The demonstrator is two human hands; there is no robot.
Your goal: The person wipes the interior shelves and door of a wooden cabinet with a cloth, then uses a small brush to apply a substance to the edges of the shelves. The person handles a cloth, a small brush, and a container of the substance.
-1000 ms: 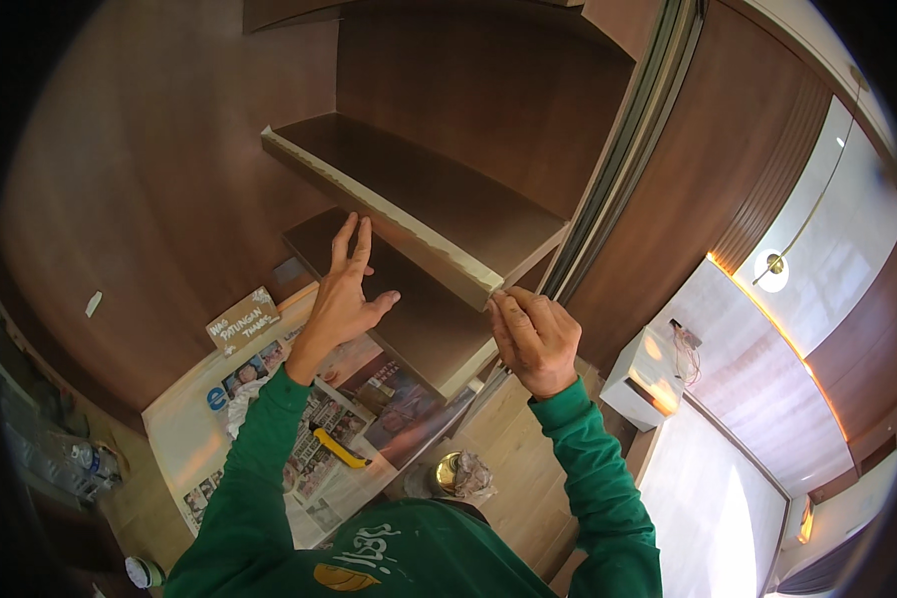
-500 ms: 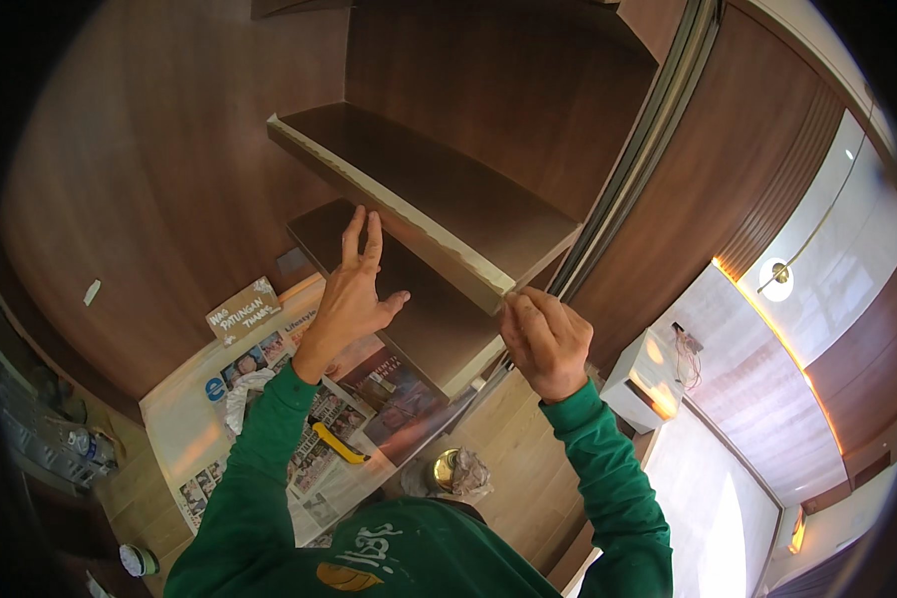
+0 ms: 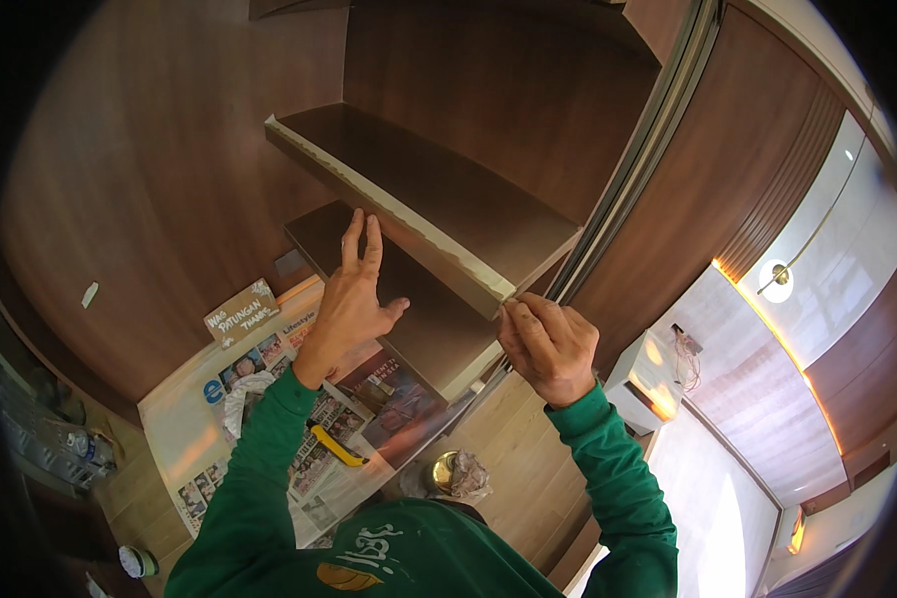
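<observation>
A brown shelf (image 3: pixel 448 184) in the cabinet has a strip of pale masking tape (image 3: pixel 399 214) along its front top edge. My left hand (image 3: pixel 347 304) is open under that edge, with two fingers stretched up against the shelf's front face and the thumb apart. At the shelf's near right corner my right hand (image 3: pixel 551 351) is closed in a pinch at the tape's end; its fingertips hide most of what they grip. Below lies a lower shelf (image 3: pixel 424 319), with pale tape on its near edge too.
Newspaper sheets (image 3: pixel 319 488) lie underneath, bearing a yellow cutter knife (image 3: pixel 336 446) and crumpled white paper (image 3: pixel 244 401). A cardboard sign (image 3: pixel 241 312) leans by the cabinet wall. An open can (image 3: pixel 447 470) with crumpled wrapping stands on the wooden floor. Metal sliding tracks (image 3: pixel 648 140) run along the cabinet's right.
My right hand has shifted slightly right and down, still pinching at the shelf's corner. My left fingers stay at the shelf's front with almost no movement.
</observation>
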